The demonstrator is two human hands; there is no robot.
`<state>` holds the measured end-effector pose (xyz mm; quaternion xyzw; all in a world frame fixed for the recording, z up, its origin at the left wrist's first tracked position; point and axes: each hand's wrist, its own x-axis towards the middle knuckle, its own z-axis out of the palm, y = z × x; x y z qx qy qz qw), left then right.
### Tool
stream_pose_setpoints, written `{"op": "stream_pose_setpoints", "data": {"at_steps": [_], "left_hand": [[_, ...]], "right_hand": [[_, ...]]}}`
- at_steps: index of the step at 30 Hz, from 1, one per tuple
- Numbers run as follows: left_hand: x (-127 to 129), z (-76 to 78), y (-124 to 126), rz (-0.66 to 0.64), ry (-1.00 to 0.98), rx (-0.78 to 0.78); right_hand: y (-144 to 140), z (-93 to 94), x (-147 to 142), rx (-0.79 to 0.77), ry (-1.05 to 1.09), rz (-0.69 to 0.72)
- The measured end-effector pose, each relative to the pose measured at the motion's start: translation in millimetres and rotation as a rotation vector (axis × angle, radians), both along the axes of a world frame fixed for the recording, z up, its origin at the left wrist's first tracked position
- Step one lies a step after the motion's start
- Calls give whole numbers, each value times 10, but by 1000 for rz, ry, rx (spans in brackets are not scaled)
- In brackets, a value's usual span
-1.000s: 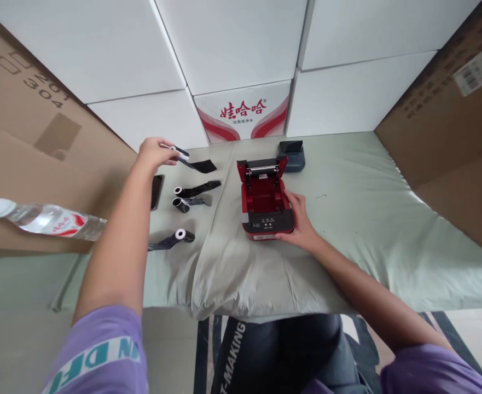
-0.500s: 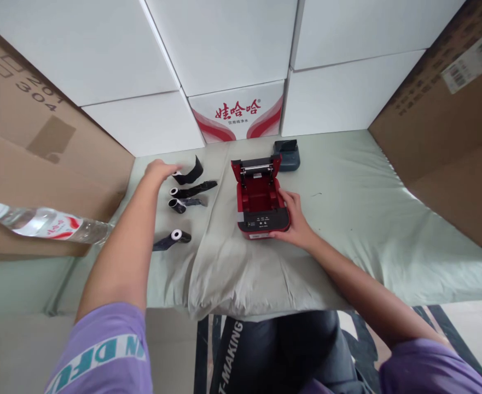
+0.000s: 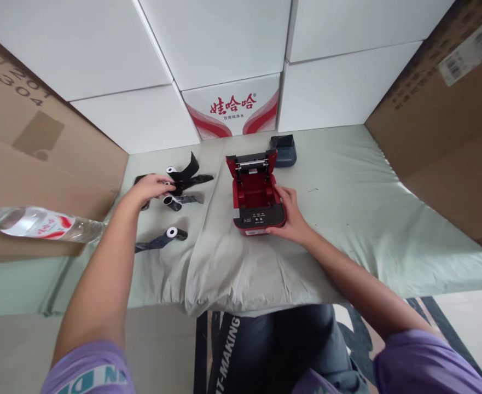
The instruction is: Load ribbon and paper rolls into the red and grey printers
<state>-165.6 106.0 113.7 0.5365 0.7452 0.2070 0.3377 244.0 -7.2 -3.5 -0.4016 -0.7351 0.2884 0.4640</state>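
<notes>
My right hand grips the right side of a red and black portable printer, thumb at its front edge. The printer's lid stands up and its red paper bay shows no roll inside. To the left, my left hand has its fingers closed around the end of a black paper roll, which they partly cover. Another black roll with a curled-up tail lies just behind it. In front are a short roll and, nearer me, a roll with a white core.
A dark blue device sits behind the printer. A dark flat object is partly hidden by my left hand. White boxes line the back, cardboard boxes the sides. A water bottle lies at left on the green cloth.
My left hand has moved from the rearmost roll toward me, onto the second one. A dark flat object now shows behind it. My right hand keeps its hold on the printer.
</notes>
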Motion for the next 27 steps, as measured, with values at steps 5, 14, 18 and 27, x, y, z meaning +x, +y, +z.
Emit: {"op": "stream_pose_setpoints", "data": {"at_steps": [5, 14, 18, 27], "left_hand": [[95, 121, -121, 23, -419, 190], [1074, 239, -715, -200, -735, 643], [1487, -38, -837, -399, -521, 744], [1668, -397, -798, -430, -327, 684]], "right_hand": [[2, -2, -11, 15, -3, -6], [-16, 27, -15, -19, -9, -6], [-5, -13, -20, 4, -11, -13], [4, -27, -2, 9, -32, 15]]}}
